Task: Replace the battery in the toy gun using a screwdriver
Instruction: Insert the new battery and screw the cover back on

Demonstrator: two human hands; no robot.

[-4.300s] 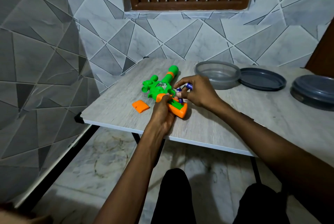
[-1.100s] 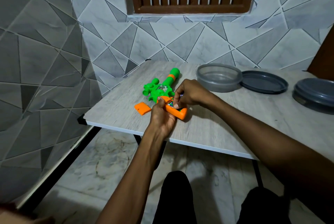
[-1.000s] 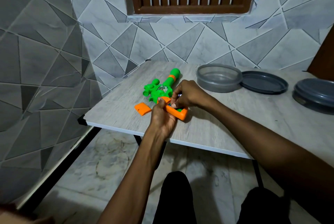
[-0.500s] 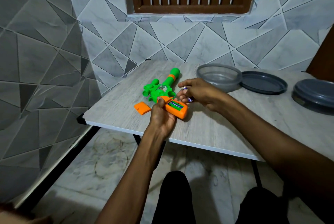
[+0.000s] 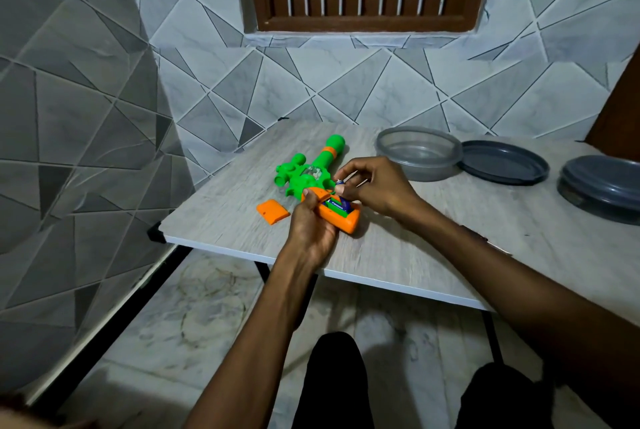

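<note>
- since half a second ago my right hand [image 5: 375, 188] has come back in from the right of the grip, and the loose battery [image 5: 344, 201] it carries now stands tilted over the open slot; my left hand [image 5: 311, 229] has kept its hold in the same place.
- furthest left of the task's things, the orange cover [image 5: 273, 212] lies flat on the table [image 5: 225, 207], just beside the gun and apart from both hands.
- the toy gun [image 5: 304, 175] lies on the table near its front left corner, green barrel pointing away from me, orange grip toward me with the slot facing up.
- my left hand is wrapped around the orange grip from below and the left, with the thumb pressed on the grip's upper edge.
- one seated battery [image 5: 334, 206] already lies in the slot, its printed label facing up.
- my right hand pinches the loose battery's upper end between thumb and fingertips; the lower end dips into the slot beside the seated one, and i cannot tell whether it touches the bottom.
- further right, well apart from the gun, a clear bowl [image 5: 419, 151] stands open at the back of the table.
- a grey lid [image 5: 504, 162] lies flat just beside the bowl, on its right.
- a dark tub [image 5: 602, 188] with its lid on sits at the right edge.
</note>
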